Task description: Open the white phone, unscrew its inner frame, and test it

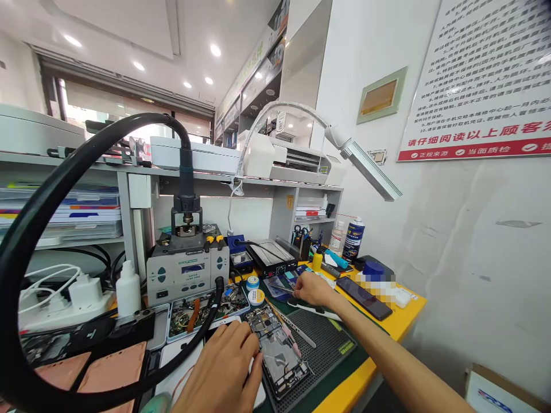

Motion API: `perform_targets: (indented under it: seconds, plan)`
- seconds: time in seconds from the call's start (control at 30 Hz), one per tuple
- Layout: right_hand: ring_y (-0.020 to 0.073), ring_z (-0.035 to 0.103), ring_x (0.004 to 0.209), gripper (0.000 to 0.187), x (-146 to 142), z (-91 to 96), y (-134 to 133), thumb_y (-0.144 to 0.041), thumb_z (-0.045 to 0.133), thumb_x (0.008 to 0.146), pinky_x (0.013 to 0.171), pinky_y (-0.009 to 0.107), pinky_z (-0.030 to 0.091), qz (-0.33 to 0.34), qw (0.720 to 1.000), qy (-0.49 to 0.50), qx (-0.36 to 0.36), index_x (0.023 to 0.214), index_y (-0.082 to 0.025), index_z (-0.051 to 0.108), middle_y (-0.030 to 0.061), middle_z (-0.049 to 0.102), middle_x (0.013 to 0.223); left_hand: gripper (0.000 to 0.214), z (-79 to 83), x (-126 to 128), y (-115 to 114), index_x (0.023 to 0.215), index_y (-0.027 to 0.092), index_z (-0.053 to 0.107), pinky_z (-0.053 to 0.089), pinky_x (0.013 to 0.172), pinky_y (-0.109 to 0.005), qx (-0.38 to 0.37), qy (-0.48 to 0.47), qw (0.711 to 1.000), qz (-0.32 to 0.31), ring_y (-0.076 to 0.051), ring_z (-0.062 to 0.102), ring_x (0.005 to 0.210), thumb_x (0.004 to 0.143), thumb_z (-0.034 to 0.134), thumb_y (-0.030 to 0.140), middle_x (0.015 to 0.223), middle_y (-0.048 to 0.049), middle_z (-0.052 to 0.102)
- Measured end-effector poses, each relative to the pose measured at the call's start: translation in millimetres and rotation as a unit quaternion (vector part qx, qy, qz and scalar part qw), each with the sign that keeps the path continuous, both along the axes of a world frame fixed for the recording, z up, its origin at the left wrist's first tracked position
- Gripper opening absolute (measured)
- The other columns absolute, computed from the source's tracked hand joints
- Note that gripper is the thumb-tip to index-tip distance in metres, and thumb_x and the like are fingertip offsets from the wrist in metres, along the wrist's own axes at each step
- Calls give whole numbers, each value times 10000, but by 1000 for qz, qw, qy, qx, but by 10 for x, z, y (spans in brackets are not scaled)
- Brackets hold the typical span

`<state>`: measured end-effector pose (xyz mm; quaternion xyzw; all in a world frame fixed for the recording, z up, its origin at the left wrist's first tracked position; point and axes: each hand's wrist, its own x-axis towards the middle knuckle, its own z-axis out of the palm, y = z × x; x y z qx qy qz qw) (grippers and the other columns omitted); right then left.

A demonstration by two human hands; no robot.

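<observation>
An opened phone (279, 355), its back off and circuit boards showing, lies on a dark work mat (331, 344). My left hand (224, 367) rests at the phone's left edge with its fingers curled against the frame. My right hand (314, 288) reaches to the back of the mat with its fingers pinched on thin metal tweezers (282, 289). Just beyond that hand lie a small blue tool and several other tools.
A grey hot-air station (187, 269) with a thick black hose (64, 189) stands at back left. A parts tray (202, 312), a white bottle (128, 288), a dark phone (364, 297), a spray can (353, 240) and a gooseneck lamp (365, 166) surround the yellow table (404, 318).
</observation>
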<state>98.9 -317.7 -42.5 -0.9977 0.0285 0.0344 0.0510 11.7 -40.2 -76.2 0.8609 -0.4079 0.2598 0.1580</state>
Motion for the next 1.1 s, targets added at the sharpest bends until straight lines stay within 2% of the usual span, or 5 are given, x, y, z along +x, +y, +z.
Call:
perform_targets:
  seconds: [0.3, 0.63, 0.77, 0.93, 1.1]
  plan:
    - [225, 671, 999, 286, -9, 97, -246, -337, 640, 971, 850, 417, 577, 15, 998, 65, 3, 1193, -155, 639, 81, 661, 1189, 228, 16, -39, -17, 814, 212, 642, 457, 716, -364, 36, 42, 998, 4, -235, 621, 806, 935, 452, 177, 882, -52, 655]
    - [245, 649, 1072, 288, -21, -19, -65, -338, 636, 972, 907, 446, 555, 44, 999, 19, 1, 1206, -170, 638, 87, 643, 1245, 235, -2, -24, -42, 898, 217, 686, 509, 790, -374, 85, 62, 994, 15, -258, 662, 922, 932, 457, 176, 978, -69, 692]
    - [231, 662, 1029, 271, -66, 60, -54, -336, 639, 971, 879, 425, 566, 67, 998, 2, 22, 1180, -164, 649, 83, 658, 1208, 240, 8, -43, -34, 909, 220, 688, 513, 799, -384, 88, 65, 994, 19, -261, 664, 930, 930, 454, 168, 985, -67, 695]
    - [207, 687, 906, 263, -233, 336, -358, -353, 640, 970, 776, 366, 589, 86, 992, -41, 77, 1118, -137, 670, 50, 693, 1086, 256, 33, -43, -42, 906, 210, 684, 510, 814, -411, 89, 84, 992, 13, -270, 654, 923, 944, 432, 186, 978, -80, 682]
    - [221, 677, 959, 280, -192, 398, -674, -362, 615, 984, 816, 392, 583, 17, 990, -119, 72, 1164, -151, 650, 66, 673, 1146, 269, 96, -78, -48, 921, 205, 685, 500, 836, -413, 82, 121, 989, 12, -266, 639, 939, 958, 419, 186, 1000, -79, 671]
